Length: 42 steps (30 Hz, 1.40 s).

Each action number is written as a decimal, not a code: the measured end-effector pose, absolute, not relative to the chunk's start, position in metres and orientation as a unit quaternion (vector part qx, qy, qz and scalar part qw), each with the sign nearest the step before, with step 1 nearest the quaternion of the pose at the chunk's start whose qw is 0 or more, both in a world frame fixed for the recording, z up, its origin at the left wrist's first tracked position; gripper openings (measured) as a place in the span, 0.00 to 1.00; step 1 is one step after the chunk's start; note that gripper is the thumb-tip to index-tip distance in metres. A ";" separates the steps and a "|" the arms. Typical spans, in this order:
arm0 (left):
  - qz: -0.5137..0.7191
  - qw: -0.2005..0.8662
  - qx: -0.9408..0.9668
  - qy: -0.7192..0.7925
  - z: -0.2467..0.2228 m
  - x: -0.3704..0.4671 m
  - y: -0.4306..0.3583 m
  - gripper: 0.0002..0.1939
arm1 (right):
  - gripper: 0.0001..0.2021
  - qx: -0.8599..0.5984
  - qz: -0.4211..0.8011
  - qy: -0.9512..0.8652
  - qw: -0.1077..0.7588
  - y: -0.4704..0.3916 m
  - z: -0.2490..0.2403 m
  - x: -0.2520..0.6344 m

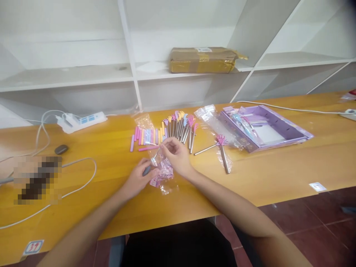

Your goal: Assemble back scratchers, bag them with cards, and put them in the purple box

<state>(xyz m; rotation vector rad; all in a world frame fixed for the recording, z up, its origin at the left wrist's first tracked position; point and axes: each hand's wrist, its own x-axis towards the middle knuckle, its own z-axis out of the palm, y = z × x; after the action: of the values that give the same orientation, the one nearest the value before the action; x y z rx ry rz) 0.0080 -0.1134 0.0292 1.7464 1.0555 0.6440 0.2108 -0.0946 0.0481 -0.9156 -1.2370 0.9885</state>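
My left hand (141, 173) has its fingers curled around a small dark grey object (146, 170), mostly covered by the fingers. My right hand (176, 154) pinches a thin silvery rod (157, 152) that slants down toward the left fingertips; its kind is too small to tell. Beneath both hands lie shiny purple printed packets (164, 170) in clear plastic. Just beyond is a row of pastel tubes (147, 137), with a pink one lying crosswise. Several back scratchers (180, 126) with coloured hand-shaped heads and metal handles lie behind my right hand.
To the right, a pink back scratcher (224, 154) lies across a metal rod (205, 149). Clear bags (207, 113) adjoin a purple box (289, 129) holding packets. At left are a power strip (83, 121), white cables (96, 168) and a dark oval object (61, 149). A taped carton (203, 61) occupies the shelf.
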 end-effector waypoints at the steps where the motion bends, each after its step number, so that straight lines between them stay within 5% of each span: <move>1: 0.289 0.461 0.714 0.441 0.027 0.011 -0.113 0.22 | 0.19 -0.392 0.435 -0.529 0.614 -0.095 0.043 0.208; 6: 0.322 0.435 0.719 0.436 0.013 0.010 -0.112 0.22 | 0.23 -0.403 0.509 -0.481 0.589 -0.096 0.019 0.208; 13: 0.287 0.457 0.757 0.368 0.007 0.003 -0.125 0.17 | 0.25 -0.333 0.584 -0.591 0.446 -0.101 0.002 0.206; 20: 0.491 0.435 0.634 0.411 0.007 -0.012 -0.102 0.14 | 0.24 -0.361 0.483 -0.495 0.625 -0.092 0.020 0.233; 30: 0.650 0.431 0.469 0.415 0.009 -0.030 -0.077 0.16 | 0.23 -0.388 0.253 -0.827 0.320 -0.107 0.018 0.237; 42: 0.618 0.511 0.450 0.393 0.016 -0.020 -0.089 0.16 | 0.18 -0.425 0.203 -0.826 0.310 -0.110 0.013 0.229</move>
<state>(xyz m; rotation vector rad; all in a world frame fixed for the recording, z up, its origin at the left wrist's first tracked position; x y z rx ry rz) -0.0200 -0.0895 0.0161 1.0820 0.9458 1.4869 0.2286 -0.1103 0.0133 -1.1214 -2.1812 0.5362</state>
